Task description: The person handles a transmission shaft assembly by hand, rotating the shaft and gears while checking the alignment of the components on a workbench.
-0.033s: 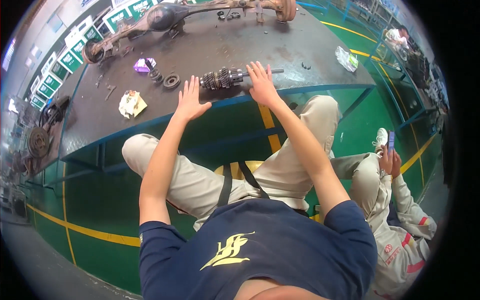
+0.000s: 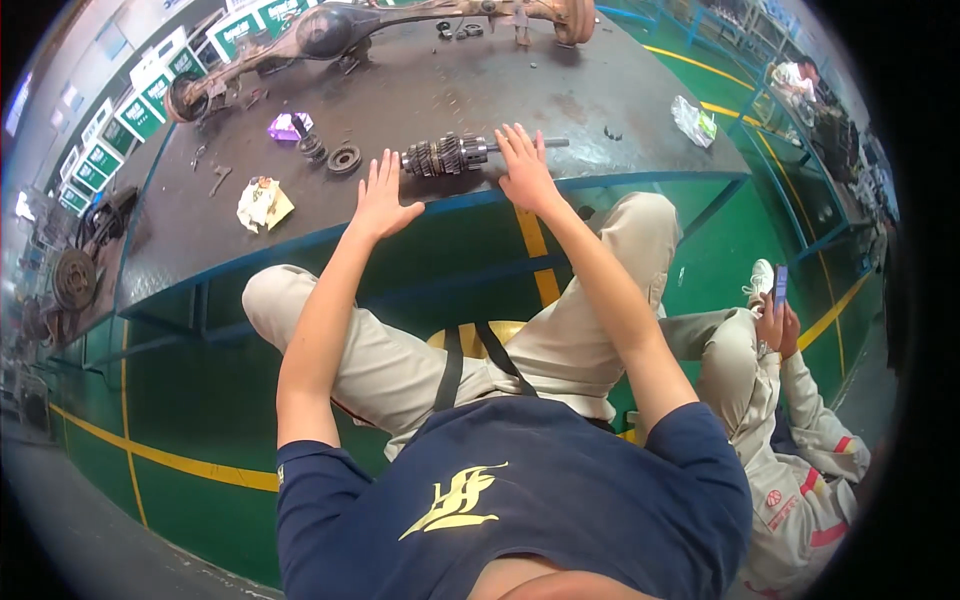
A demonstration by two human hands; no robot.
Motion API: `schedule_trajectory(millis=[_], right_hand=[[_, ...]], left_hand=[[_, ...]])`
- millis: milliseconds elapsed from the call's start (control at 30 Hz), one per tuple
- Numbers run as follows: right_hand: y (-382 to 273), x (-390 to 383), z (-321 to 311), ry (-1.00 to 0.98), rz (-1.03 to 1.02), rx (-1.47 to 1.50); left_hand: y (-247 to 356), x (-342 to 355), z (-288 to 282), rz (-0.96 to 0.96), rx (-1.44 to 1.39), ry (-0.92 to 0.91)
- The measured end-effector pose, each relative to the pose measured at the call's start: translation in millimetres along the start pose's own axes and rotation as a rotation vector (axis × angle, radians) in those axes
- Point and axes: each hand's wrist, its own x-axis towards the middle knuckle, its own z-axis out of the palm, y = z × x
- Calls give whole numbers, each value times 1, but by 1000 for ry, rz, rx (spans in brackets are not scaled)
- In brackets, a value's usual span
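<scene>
A gear shaft (image 2: 445,157) with several toothed gears lies crosswise near the front edge of the metal-topped table. My left hand (image 2: 383,208) is open beside its left end, fingers stretched forward and thumb out; whether it touches the gears I cannot tell. Over the thin bare rod at the shaft's right side lies my right hand (image 2: 526,177), also open with fingers extended. Left of the gears sit a loose ring-shaped gear (image 2: 344,159) and a small stacked gear (image 2: 312,149).
A rusty axle housing (image 2: 335,32) spans the table's far side. Crumpled paper (image 2: 260,205), a purple packet (image 2: 286,127) and a clear plastic bag (image 2: 691,120) lie on the tabletop (image 2: 610,95). At the right, a seated person (image 2: 775,430) holds a phone (image 2: 780,286).
</scene>
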Motion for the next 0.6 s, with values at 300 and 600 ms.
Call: schedule_trajectory(millis=[300,600], right_hand=[[26,6,-20,165,100,209],[29,26,20,-16,42,21]], left_hand=[[-19,21,-25,169,-33,168],[-5,55,-8,84,10,130]])
